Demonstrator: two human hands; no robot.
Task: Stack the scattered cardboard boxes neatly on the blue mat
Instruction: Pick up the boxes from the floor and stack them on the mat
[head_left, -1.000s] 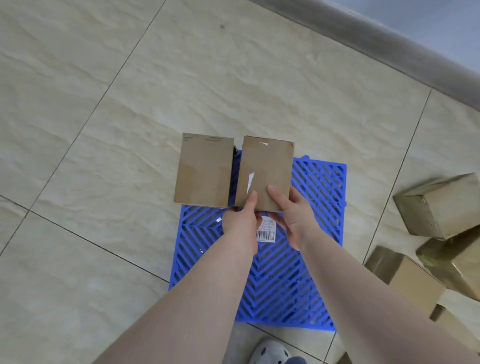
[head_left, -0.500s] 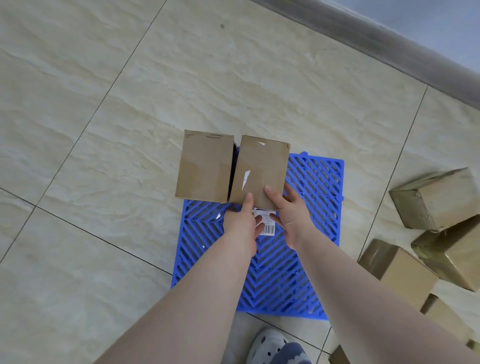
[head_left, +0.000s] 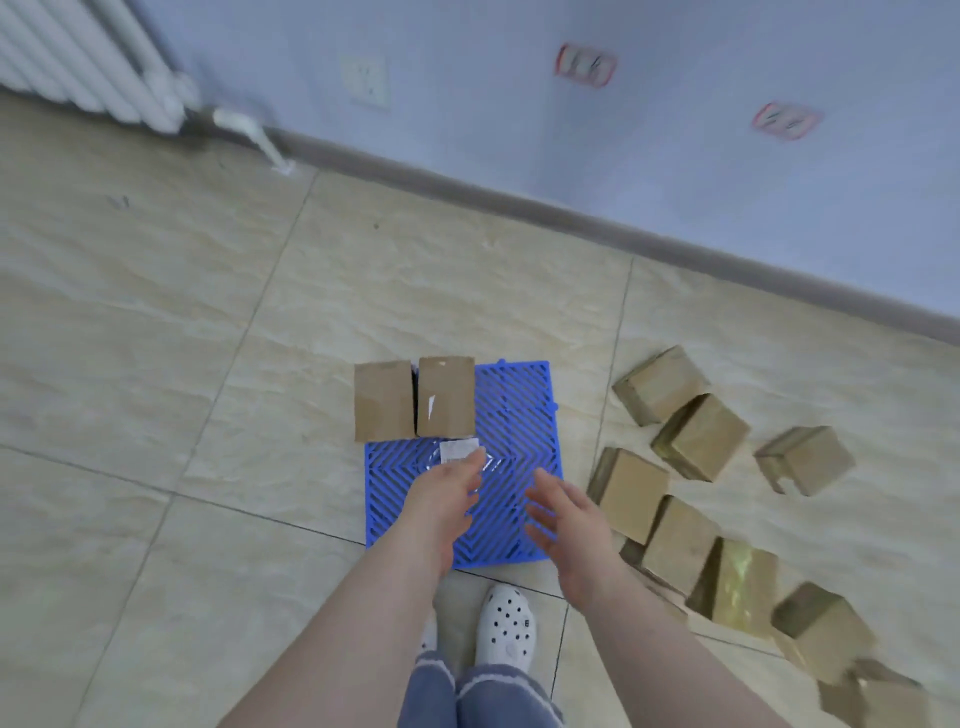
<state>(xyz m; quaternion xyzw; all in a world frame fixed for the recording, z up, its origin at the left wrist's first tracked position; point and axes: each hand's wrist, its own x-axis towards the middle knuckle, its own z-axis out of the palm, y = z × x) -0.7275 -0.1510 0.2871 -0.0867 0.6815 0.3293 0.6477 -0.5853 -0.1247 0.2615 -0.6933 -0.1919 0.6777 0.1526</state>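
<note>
Two cardboard boxes stand side by side at the far left of the blue mat (head_left: 519, 415): the left box (head_left: 383, 401) and the right box (head_left: 445, 397), which has a white tear mark. My left hand (head_left: 441, 493) hovers over the mat with relaxed fingers, holding nothing, just near a white label (head_left: 456, 450) on the box's front. My right hand (head_left: 566, 512) is open too, above the mat's right edge. Several scattered boxes lie on the floor to the right, the nearest (head_left: 631, 488) beside my right hand.
A tiled floor (head_left: 208, 415) surrounds the mat. The wall with a grey skirting (head_left: 623, 228) runs behind, a white radiator (head_left: 78, 57) at the far left. My feet in white clogs (head_left: 506, 626) stand just behind the mat's near edge.
Both hands let go of the right box and drew back toward me. The view rose and widened, showing the wall and more loose boxes on the right.
</note>
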